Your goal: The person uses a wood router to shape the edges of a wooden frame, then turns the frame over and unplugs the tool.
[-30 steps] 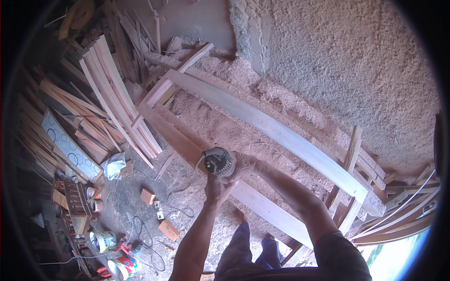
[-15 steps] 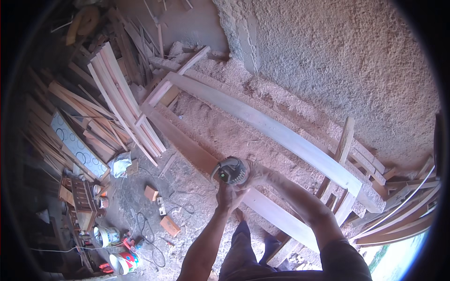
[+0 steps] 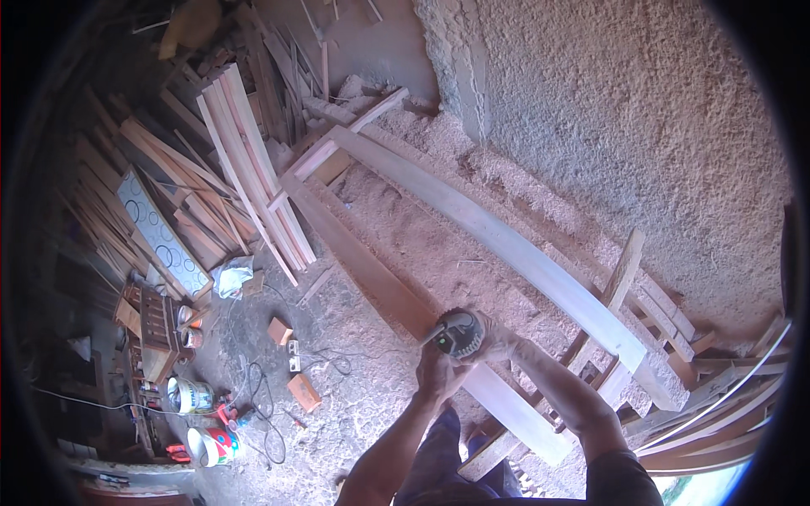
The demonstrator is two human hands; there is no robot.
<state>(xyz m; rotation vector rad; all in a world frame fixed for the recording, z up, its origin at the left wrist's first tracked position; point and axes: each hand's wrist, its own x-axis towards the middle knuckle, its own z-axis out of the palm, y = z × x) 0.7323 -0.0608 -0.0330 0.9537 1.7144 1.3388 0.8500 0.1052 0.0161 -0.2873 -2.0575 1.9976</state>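
Observation:
My left hand (image 3: 434,371) grips the lower left of a round, dark power tool (image 3: 460,333) with a ribbed housing and a green button. My right hand (image 3: 498,341) is closed on the tool's right side. The tool sits over a long, flat board (image 3: 515,409), hiding part of it; the board is pale below the tool and browner above it. A second long pale board (image 3: 506,240) lies roughly parallel, with short crosspieces at the ends and wood shavings between. The tool's underside is hidden.
Long planks (image 3: 245,169) lean in piles at the left, near a patterned panel (image 3: 156,228). Buckets (image 3: 202,447), cables and small blocks (image 3: 304,392) lie on the floor. A rough wall (image 3: 607,118) rises behind the boards; more timber (image 3: 717,409) is stacked at the right.
Both hands and the tool have moved down and to the right along the near board, leaving more of its browner upper stretch in view. The camera's view has shifted slightly too.

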